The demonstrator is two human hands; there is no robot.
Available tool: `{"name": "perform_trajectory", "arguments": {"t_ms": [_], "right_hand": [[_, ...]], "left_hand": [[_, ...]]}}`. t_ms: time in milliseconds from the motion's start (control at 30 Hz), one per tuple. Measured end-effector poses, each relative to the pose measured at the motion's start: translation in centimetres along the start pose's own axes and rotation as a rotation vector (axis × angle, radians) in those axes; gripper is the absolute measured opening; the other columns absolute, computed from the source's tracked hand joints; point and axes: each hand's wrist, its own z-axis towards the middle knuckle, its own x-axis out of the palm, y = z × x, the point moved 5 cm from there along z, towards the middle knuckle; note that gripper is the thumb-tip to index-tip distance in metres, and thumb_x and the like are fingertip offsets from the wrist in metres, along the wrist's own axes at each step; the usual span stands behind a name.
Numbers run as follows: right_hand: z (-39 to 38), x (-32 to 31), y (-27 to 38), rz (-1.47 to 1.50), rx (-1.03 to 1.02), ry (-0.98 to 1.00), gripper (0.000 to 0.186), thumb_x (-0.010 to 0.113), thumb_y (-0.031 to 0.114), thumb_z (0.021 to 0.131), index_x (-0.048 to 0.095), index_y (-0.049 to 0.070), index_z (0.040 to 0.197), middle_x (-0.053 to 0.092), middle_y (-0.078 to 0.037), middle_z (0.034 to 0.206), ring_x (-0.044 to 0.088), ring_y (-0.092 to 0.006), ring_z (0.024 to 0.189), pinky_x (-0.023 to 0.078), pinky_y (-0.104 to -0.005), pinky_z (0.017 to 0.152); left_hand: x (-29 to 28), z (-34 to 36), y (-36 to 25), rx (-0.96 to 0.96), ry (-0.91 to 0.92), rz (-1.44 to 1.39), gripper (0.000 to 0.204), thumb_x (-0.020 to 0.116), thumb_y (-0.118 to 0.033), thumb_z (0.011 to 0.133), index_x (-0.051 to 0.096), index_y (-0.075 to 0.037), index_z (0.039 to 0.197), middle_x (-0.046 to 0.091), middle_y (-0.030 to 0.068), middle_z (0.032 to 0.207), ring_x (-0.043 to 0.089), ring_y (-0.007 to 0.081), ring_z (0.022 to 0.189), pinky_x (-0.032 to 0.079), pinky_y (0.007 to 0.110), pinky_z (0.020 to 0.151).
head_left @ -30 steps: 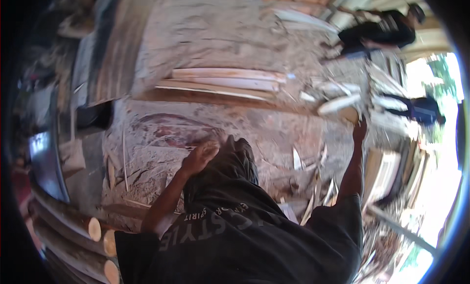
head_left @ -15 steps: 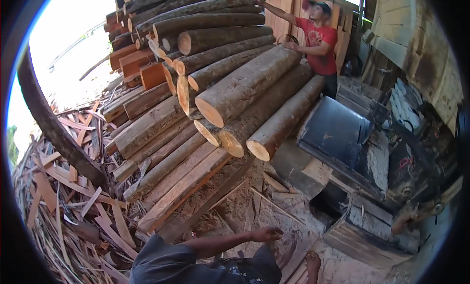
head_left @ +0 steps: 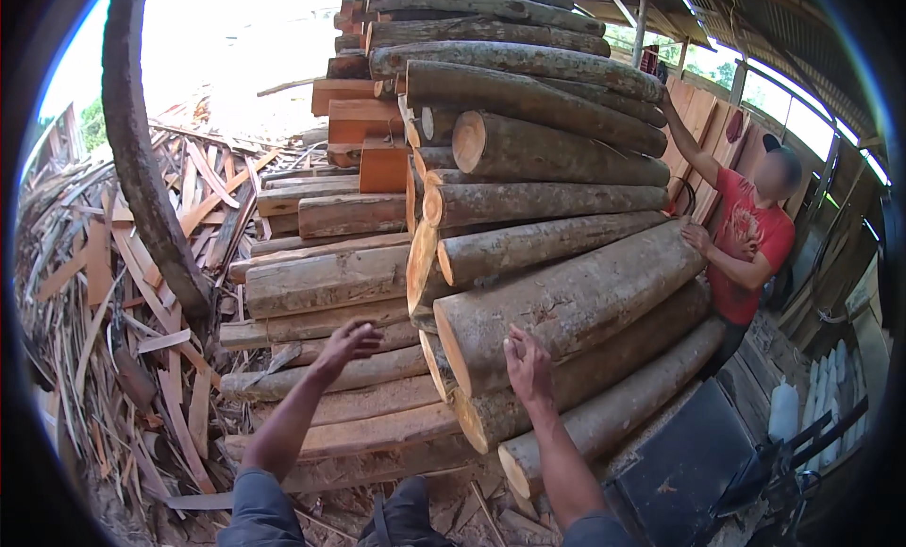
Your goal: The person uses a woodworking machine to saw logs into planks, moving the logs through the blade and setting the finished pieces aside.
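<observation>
My left hand is raised in the air, fingers apart and partly curled, in front of the squared timbers at the left of the stack. It holds nothing. My right hand is up by the near end of a thick log, its fingers stretched upward and apart. Whether it touches the bark I cannot tell. Below that log lie a second log and a third log, their pale cut ends toward me. At the far end, a co-worker in a red shirt has one hand on the thick log and the other on a higher one.
A tall stack of logs rises ahead, with reddish sawn beams at its left. Wood offcuts cover the ground around a curved dark post. At lower right stands a machine with a dark flat plate.
My view has swung up and toward the stack. Both my hands have risen from low down to the logs' near ends. The co-worker keeps hands on the logs.
</observation>
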Motion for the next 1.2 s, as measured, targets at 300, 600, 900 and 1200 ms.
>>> {"name": "perform_trajectory", "arguments": {"t_ms": [300, 600, 900, 1200], "right_hand": [[11.3, 7.9, -4.0, -0.64, 0.183, -0.003, 0.072, 0.054, 0.055, 0.083, 0.04, 0.007, 0.134, 0.049, -0.015, 0.131, 0.041, -0.0295, 0.127, 0.017, -0.0616, 0.107], [13.2, 7.5, -4.8, -0.676, 0.231, -0.054, 0.041, 0.057, 0.036, 0.089, 0.056, 0.008, 0.119, 0.054, -0.013, 0.123, 0.046, -0.0319, 0.122, 0.023, -0.0604, 0.105], [15.8, 5.1, -2.3, -0.584, 0.372, 0.05, 0.038, 0.056, 0.028, 0.091, 0.054, 0.009, 0.123, 0.055, -0.012, 0.124, 0.047, -0.0306, 0.12, 0.021, -0.0624, 0.107], [12.8, 5.4, -8.1, -0.464, 0.35, -0.075, 0.066, 0.066, 0.044, 0.078, 0.046, 0.009, 0.13, 0.05, -0.014, 0.129, 0.045, -0.0307, 0.123, 0.021, -0.0479, 0.107]], "left_hand": [[-14.2, 38.9, -39.6, 0.623, -0.378, 0.081, 0.09, 0.051, -0.069, 0.079, 0.023, -0.011, 0.143, 0.037, 0.0204, 0.139, 0.034, 0.0348, 0.13, 0.029, 0.051, 0.103], [-19.3, 59.9, -49.0, 0.583, -0.238, -0.17, 0.092, 0.046, -0.074, 0.078, 0.014, -0.025, 0.148, 0.028, 0.0152, 0.144, 0.038, 0.0384, 0.122, 0.034, 0.053, 0.095], [-10.0, 65.3, -60.4, 1.016, -0.263, 0.372, 0.068, 0.052, -0.016, 0.092, 0.017, -0.032, 0.148, 0.033, 0.0222, 0.141, 0.048, 0.0318, 0.114, 0.036, 0.039, 0.099], [-11.4, 65.5, -69.6, 0.844, -0.619, 0.639, 0.063, 0.075, -0.032, 0.076, 0.049, -0.005, 0.127, 0.061, 0.0121, 0.109, 0.06, 0.0225, 0.095, 0.047, 0.031, 0.089]]}}
